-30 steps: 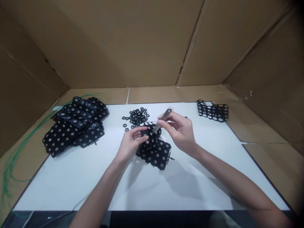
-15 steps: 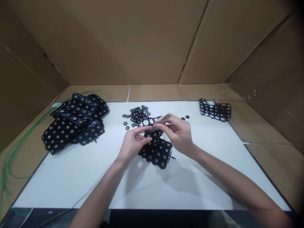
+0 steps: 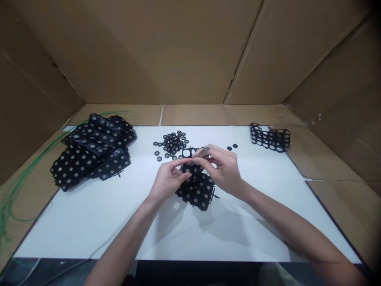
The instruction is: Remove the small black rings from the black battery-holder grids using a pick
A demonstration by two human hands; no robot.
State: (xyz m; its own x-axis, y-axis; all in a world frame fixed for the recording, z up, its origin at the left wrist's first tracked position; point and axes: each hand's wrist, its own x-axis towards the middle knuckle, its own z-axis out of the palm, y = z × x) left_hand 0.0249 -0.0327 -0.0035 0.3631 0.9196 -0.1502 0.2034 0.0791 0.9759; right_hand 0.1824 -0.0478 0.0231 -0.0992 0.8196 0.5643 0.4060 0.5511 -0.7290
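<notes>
A flat metal tool (image 3: pixel 202 151) sits pinched between the thumb and fingers of the right hand (image 3: pixel 223 169), its tip at the fingertips (image 3: pixel 181 161) of the left hand (image 3: pixel 166 180). Those curled fingers grip the raised edge of a black holder (image 3: pixel 196 192) dotted with grey discs. Both wrists angle inward, and the hands have drawn closer than in the earlier view. Small black rings (image 3: pixel 171 143) lie behind, a stack of holders (image 3: pixel 92 153) to the left, and an open holder (image 3: pixel 269 138) to the right.
</notes>
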